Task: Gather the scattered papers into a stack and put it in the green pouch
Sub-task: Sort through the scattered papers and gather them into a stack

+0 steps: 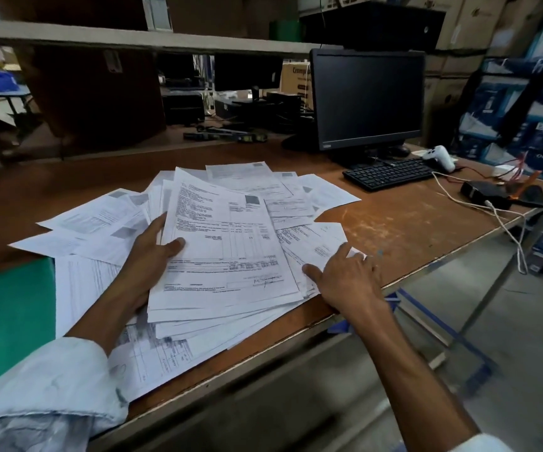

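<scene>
Here the left hand (151,261) grips a thick stack (227,252) of printed sheets by its left edge. The thumb lies across the top page and the fingers are hidden underneath. The stack's near end rests on more paper below it.

The right hand (345,277) lies spread and flat, palm down, just right of the stack. Its thumb reaches toward the stack's lower right corner and its fingertips press a sheet close to the table's front edge.

Around both hands the scattered papers (95,220) fan out in overlapping layers, left, behind and right of the stack, with some hanging over the near edge. A pale sleeve (51,389) covers the left forearm.

The green pouch (9,314) lies flat at the far left of the table (410,223), beside that forearm, with loose sheets overlapping its top and right edges.

Further right on the wood stand a black keyboard (390,173) and, behind it, a dark monitor (368,99). A white handheld device (441,157) sits by the keyboard's far end. Beyond it a black box (483,190) trails a white cable (508,230) over the table edge.
</scene>
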Demonstrator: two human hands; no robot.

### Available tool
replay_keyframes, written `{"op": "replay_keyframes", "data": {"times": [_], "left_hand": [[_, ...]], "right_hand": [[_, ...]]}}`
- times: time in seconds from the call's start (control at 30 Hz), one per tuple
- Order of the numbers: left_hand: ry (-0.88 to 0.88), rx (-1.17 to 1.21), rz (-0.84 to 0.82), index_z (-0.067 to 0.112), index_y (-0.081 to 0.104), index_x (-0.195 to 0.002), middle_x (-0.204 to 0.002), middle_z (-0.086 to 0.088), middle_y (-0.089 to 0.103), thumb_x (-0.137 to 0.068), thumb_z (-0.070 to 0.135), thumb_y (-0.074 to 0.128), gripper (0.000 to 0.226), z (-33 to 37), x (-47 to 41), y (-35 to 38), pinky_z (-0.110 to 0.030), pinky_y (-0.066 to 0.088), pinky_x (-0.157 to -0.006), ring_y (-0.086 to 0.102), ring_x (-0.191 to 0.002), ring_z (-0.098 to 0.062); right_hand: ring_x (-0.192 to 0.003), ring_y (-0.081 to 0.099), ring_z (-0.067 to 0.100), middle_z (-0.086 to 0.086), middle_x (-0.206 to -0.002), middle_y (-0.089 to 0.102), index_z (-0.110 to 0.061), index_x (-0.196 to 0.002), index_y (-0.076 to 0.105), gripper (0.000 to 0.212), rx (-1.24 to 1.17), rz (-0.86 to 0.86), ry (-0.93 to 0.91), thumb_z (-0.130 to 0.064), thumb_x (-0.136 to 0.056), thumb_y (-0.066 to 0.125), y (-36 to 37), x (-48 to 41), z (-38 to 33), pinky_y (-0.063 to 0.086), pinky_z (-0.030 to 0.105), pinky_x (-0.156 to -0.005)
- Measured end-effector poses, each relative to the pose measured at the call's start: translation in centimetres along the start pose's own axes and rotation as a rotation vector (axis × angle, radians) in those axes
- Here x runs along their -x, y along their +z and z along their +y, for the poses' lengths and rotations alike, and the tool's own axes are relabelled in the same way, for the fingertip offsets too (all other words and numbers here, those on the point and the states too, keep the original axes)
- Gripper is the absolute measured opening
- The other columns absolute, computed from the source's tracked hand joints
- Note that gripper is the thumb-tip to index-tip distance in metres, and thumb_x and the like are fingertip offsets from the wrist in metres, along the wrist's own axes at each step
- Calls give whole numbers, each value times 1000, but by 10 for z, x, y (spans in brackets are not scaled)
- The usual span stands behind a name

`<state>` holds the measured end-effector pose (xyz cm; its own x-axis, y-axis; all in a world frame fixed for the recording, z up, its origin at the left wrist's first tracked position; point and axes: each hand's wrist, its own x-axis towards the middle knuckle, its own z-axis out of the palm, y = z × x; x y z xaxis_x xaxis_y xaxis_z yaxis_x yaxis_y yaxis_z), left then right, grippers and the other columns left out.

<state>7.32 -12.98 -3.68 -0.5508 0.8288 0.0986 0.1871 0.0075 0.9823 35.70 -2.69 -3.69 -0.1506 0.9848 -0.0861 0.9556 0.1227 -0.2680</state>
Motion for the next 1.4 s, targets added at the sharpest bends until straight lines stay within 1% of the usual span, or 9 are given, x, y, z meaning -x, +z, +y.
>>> {"op": "replay_keyframes", "data": {"times": [0.37,0.47,0.6,0.73,0.9,1.0,1.1,1.27,1.4], "left_hand": [[41,-93,66,27,39,-151,-134,8,54,-104,13,52,51,0,2,5,-13,42,-69,54,-110,-14],[54,-101,69,34,36,-152,-143,8,50,-102,13,54,57,2,5,3,-23,45,-85,52,-122,-18],[159,-148,56,41,25,-154,-141,25,27,-102,8,54,69,5,9,5,-19,29,-98,29,-125,1],[126,-126,1,36,58,-136,-147,12,47,-104,7,50,45,-4,2,-3,-25,34,-109,43,-136,-10],[85,-80,4,28,66,-131,-146,6,52,-104,9,49,37,-5,-1,-3,-38,36,-116,47,-135,-17],[91,-102,15,28,64,-133,-148,5,50,-104,9,49,38,-5,0,-2,-33,36,-114,46,-135,-16],[100,-110,12,28,63,-135,-149,5,49,-104,10,49,38,-6,0,-3,-30,35,-112,45,-135,-16],[86,-102,15,27,63,-134,-148,5,50,-104,10,49,37,-3,2,-2,-37,35,-116,45,-137,-18],[87,-123,13,26,63,-134,-143,6,53,-98,19,63,37,2,6,-1,-32,40,-110,49,-131,-16]], "right_hand": [[-137,40,41,18,-140,55,-11,-151,25,69,-99,102,-130,-44,-98,55,0,4,2,29,52,-114],[-114,61,27,10,-148,49,-30,-151,25,77,-310,268,-343,-3,-90,65,1,16,-1,54,40,-88],[-77,47,-1,1,-161,14,-37,-138,50,73,-511,415,-378,12,-86,64,-11,27,-5,43,4,-49],[-94,59,-3,-4,-138,52,-18,-105,73,28,-697,449,-258,4,-90,65,-23,19,10,36,-6,-54],[-89,59,-10,6,-166,10,-22,-119,71,34,-834,723,-209,-5,-90,69,-47,13,32,49,1,-72],[-109,64,10,2,-139,58,-26,-107,76,22,-948,406,-206,-12,-91,71,-40,7,44,56,26,-93],[-92,72,18,-1,-110,73,-20,-95,78,20,-950,145,-212,-3,-88,71,-28,9,43,63,35,-66],[-112,54,5,3,-131,63,-14,-126,66,38,-859,772,-323,0,-91,65,-58,21,37,38,-7,-84],[-121,57,10,3,-133,59,-20,-130,60,54,-1013,705,-604,2,-83,74,-99,21,37,47,7,-92]]}}
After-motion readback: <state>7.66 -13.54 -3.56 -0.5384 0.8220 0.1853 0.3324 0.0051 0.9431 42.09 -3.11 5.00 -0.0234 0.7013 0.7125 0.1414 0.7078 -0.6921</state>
